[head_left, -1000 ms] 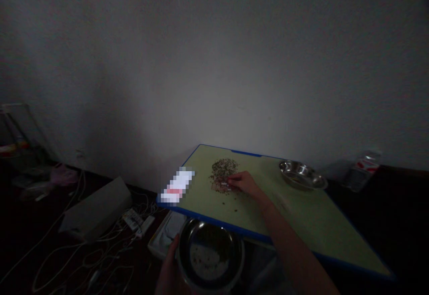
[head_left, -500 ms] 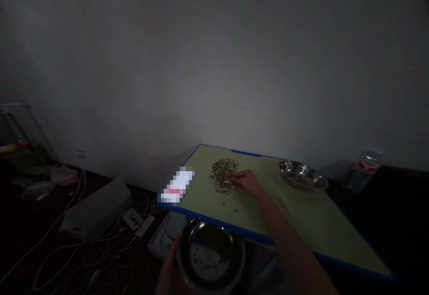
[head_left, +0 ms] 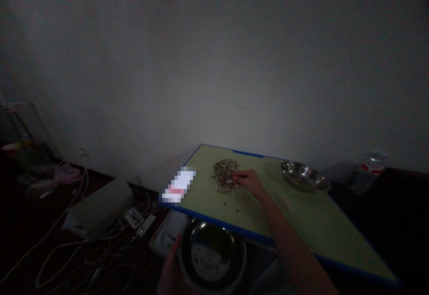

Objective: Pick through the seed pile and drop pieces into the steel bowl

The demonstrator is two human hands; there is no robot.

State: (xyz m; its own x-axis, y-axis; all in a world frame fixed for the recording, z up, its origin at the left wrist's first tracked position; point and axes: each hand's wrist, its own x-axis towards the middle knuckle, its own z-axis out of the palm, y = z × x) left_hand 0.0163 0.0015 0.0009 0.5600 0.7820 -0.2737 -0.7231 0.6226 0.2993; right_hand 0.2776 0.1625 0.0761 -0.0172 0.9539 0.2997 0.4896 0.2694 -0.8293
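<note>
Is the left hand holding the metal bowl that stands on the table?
No, the left hand holds another metal bowl, below the table's front edge.

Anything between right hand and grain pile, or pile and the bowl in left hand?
Right hand to grain pile: only what looks like a clear piece in its fingers. Pile to bowl: stray grains, then the table's blue edge.

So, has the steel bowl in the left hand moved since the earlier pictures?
No, not visibly. Judged against the blue-edged table, the steel bowl in the left hand stays just below its near edge.
</note>
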